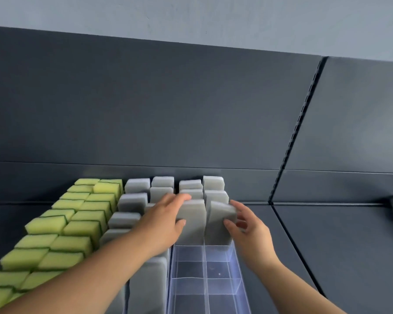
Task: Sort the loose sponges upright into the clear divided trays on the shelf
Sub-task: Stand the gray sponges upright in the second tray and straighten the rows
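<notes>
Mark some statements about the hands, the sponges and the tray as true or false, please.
1. The left hand grips a grey sponge. True.
2. The right hand is empty. False: it holds a second sponge, also grey, beside the first.
3. The green sponges stand to the right of the grey rows. False: they stand to the left of them.
4. The near compartments of the clear tray hold nothing. True.
</notes>
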Available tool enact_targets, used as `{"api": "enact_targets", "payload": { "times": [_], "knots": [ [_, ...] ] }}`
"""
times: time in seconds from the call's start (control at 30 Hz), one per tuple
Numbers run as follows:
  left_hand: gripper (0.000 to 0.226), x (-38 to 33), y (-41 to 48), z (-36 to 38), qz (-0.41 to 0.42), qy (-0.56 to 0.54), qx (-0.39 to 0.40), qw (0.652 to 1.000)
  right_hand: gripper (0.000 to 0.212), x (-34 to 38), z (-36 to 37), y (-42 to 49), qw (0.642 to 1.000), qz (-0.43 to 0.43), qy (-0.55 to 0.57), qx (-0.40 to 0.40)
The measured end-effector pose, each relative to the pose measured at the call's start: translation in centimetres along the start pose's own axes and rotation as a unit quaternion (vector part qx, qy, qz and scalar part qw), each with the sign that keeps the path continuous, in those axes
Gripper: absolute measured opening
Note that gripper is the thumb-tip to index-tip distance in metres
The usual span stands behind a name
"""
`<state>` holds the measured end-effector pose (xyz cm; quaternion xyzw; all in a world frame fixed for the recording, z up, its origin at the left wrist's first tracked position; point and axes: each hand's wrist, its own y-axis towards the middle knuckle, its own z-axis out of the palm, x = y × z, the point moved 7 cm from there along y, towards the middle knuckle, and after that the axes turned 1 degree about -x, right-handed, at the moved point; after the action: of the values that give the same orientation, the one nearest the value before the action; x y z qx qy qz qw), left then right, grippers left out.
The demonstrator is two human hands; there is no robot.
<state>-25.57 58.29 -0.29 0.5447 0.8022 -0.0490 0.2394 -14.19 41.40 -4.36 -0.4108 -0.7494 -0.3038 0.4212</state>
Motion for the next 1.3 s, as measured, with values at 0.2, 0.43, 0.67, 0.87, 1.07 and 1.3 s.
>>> {"api": "enact_targets", "payload": {
  "times": [0.2, 0.43, 0.67, 0.87, 1.07, 1.3],
  "knots": [
    [0.039, 0.4, -0.5, 1.5, 0.014, 0.032, 0.007, 0.999, 0.047, -0.9, 1.4, 0.2, 0.997, 0.017, -0.078, 0.004],
    [0.038, 0.2, -0.4, 2.3, 0.025, 0.089, 0.063, 0.994, 0.052, -0.6, 1.5, 0.6, 0.996, 0.046, -0.072, 0.014],
    [0.046, -3.6, -1.8, -0.2, 0.027, 0.075, -0.016, 0.997, 0.05, -1.6, -2.7, -2.2, 0.997, 0.044, -0.056, -0.013],
    [0.048, -11.6, -4.6, 5.1, 0.052, -0.011, 0.007, 0.999, 0.041, -5.3, -11.2, -6.6, 0.995, 0.052, -0.073, -0.044],
    [0.053, -22.2, -7.9, 13.6, 0.052, -0.106, 0.076, 0.99, 0.044, -13.0, -25.9, -14.8, 0.981, 0.108, -0.12, -0.103],
    [0.06, -37.0, -11.4, 23.8, 0.079, -0.125, 0.164, 0.975, 0.06, -23.7, -42.8, -27.8, 0.946, 0.244, -0.183, -0.11]
  ]
}}
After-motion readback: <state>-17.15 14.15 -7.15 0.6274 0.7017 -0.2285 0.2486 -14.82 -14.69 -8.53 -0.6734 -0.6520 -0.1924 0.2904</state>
